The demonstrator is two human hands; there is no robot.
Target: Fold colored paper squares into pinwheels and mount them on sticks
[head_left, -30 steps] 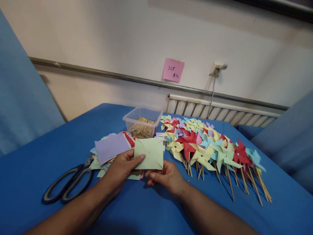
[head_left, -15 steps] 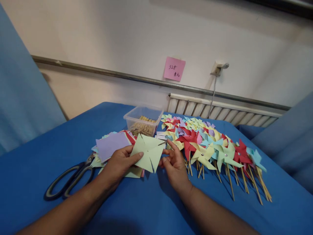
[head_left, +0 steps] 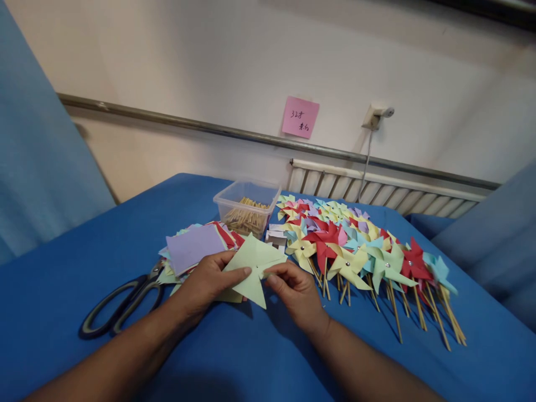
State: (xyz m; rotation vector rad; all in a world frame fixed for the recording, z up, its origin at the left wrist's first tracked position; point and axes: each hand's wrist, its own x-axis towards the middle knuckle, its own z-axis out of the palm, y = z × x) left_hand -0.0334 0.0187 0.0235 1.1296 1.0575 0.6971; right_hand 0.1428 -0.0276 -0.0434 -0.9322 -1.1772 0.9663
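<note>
Clamped on a pale green sheet of paper with slits cut in from its corners [head_left: 247, 254], the grip of the left hand [head_left: 209, 282] has its thumb on the upper face and its fingers beneath. The right hand [head_left: 297, 296] pinches the sheet's near right part between thumb and fingertips, close to a small dark dot at the middle. Both hands hold the sheet tilted above the blue-covered desk [head_left: 125, 231], with one pointed corner hanging toward the person.

Just beyond the left hand lies a loose stack of coloured paper sheets [head_left: 195, 248], a lilac one on top, red and green edges showing below. Large scissors with dark, grey-lined handles [head_left: 136, 293] lie to the left, their blades partly hidden at the stack. Behind the held sheet stands a clear plastic box [head_left: 272, 205] with many short yellowish sticks [head_left: 247, 211] in it. A small whitish box [head_left: 276, 237] sits beside it, partly hidden by the sheet. To the right, many paper pinwheels in red, yellow, green, blue and lilac [head_left: 347, 265] lie crowded together, the nearest sticks pointing toward the person.
</note>
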